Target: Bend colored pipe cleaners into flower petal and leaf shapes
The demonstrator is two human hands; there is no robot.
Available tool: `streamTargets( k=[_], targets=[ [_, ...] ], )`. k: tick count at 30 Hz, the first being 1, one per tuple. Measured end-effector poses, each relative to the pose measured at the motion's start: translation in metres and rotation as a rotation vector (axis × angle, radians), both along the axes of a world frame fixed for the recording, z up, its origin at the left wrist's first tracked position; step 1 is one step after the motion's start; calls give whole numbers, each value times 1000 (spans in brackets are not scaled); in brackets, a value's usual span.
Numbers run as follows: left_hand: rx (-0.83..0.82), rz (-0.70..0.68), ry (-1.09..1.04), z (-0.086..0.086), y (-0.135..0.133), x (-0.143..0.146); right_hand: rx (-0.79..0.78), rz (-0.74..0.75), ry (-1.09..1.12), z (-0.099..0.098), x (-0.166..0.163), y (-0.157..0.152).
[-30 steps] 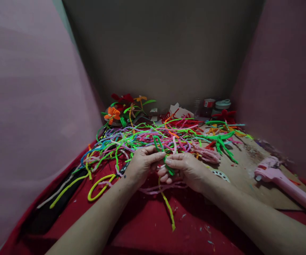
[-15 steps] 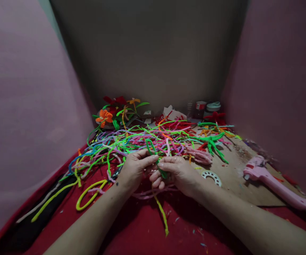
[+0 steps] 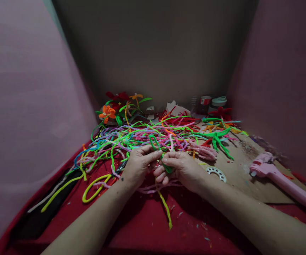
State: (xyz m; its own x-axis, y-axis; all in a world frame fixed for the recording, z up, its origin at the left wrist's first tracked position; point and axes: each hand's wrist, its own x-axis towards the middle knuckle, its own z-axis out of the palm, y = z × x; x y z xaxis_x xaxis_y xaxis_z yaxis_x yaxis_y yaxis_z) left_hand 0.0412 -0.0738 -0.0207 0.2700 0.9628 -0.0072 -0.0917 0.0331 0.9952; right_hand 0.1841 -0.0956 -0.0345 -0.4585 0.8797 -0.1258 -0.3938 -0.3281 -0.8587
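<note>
Both my hands meet over the red cloth (image 3: 153, 230), pinching one bent dark green pipe cleaner (image 3: 154, 142). My left hand (image 3: 139, 166) grips it with thumb and fingers near its loop. My right hand (image 3: 181, 168) is closed on its lower part. Behind the hands spreads a tangled heap of coloured pipe cleaners (image 3: 142, 136). A yellow-green pipe cleaner (image 3: 166, 209) trails from under my hands toward me.
A pink glue gun (image 3: 280, 179) lies on brown cardboard (image 3: 238, 173) at the right, near a white half-ring (image 3: 216, 172). Pipe-cleaner flowers (image 3: 115, 108), jars (image 3: 211, 102) and paper scraps stand at the back wall. A yellow loop (image 3: 94, 187) lies left. Walls enclose three sides.
The hands stay closed on the green pipe cleaner, with only slight finger shifts. The view drifted a little left, then back to the right.
</note>
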Motion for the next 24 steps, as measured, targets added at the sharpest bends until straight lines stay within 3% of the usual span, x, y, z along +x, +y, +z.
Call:
streamTargets(
  k=[7, 12, 15, 18, 24],
  targets=[
    [42, 20, 103, 6, -2, -1, 35, -85, -22, -2, 0, 0],
    [183, 122, 251, 6, -3, -2, 34, -179, -51, 2, -2, -2],
    [265, 115, 303, 3, -4, -3, 30, -180, -38, 3, -2, -2],
    [465, 81, 383, -1, -4, -5, 58, -170, -25, 1, 1, 1],
    [1113, 118, 622, -4, 2, -14, 117, -105, -2, -2, 7, 6]
  ],
)
